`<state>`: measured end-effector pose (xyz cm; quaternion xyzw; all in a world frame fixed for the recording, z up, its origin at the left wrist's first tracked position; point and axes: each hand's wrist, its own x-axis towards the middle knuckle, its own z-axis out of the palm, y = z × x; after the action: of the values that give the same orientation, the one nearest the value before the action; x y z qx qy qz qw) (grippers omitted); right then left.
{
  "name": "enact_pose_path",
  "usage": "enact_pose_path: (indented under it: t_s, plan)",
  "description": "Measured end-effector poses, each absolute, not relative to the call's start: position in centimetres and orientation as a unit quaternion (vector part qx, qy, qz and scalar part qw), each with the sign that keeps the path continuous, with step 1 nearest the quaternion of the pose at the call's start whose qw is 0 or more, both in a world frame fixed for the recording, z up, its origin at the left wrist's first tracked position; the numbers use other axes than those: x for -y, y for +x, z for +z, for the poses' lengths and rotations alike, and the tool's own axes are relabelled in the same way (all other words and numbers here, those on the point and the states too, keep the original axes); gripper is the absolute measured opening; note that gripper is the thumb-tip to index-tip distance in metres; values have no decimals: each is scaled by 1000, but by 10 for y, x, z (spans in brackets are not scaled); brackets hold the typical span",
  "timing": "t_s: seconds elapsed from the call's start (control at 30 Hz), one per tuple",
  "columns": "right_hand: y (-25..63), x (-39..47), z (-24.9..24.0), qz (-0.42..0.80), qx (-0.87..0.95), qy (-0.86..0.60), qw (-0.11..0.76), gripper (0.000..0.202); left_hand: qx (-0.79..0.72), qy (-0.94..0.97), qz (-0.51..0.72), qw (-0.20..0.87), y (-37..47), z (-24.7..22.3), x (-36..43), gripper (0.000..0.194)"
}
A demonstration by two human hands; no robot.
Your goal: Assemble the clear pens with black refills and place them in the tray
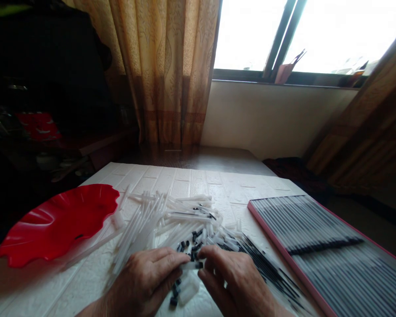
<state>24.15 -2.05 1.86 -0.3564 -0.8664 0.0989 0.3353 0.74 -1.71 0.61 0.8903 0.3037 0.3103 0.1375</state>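
Note:
My left hand (pixel 152 275) is closed, its thumb and forefinger pinching a short translucent white pen part with a black end (pixel 192 266). At the black end, the thumb and forefinger of my right hand (pixel 232 277) close in from either side and seem to grip it. Small black plugs (pixel 174 301) lie scattered under and between both hands. Clear white pen barrels (pixel 141 220) are heaped beyond my left hand. Thin black pen refills (pixel 267 264) fan out just right of my right hand.
A red scalloped bowl (pixel 62 220) stands at the left of the white brick-patterned table (pixel 224 185). On the right lies a pink-edged tray (pixel 267 229) filled with rows of pens. A patterned curtain (pixel 171 75) and a window (pixel 251 35) are behind.

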Motion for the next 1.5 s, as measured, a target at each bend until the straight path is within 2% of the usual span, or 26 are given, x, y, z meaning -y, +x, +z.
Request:
enact_pose_path:
  t_s: [0.37, 0.53, 0.67, 0.73, 0.87, 0.97, 1.1, 1.2, 1.37, 1.5]
  plan:
    - [244, 18, 15, 102, 870, -355, 327, 17, -300, 890, 315, 137, 8, 8, 17, 28]
    - [243, 19, 13, 101, 875, -364, 301, 25, -295, 896, 310, 119, 9, 7, 17, 27]
    - [243, 21, 16, 119, 868, -378, 298, 24, -324, 884, 326, 88, 9, 6, 17, 27]
    - [245, 21, 18, 148, 844, -405, 318, 23, -353, 862, 360, 50, 7, 4, 17, 29]
    - [251, 17, 16, 217, 736, -490, 414, 32, -421, 808, 412, 8, 1, -1, 15, 43]
    - [255, 12, 12, 305, 643, -512, 481, 38, -483, 742, 458, 84, -2, -1, 12, 53]
    - [252, 11, 10, 396, 581, -474, 529, 41, -478, 661, 468, 340, -1, 2, 9, 46]
    - [246, 16, 13, 424, 622, -447, 482, 40, -433, 603, 456, 490, 3, 2, 9, 46]
    - [241, 22, 23, 403, 722, -420, 374, 32, -411, 483, 499, 590, 12, 10, 13, 40]
    - [248, 16, 25, 348, 737, -443, 372, 31, -395, 381, 532, 644, 16, 20, 15, 40]
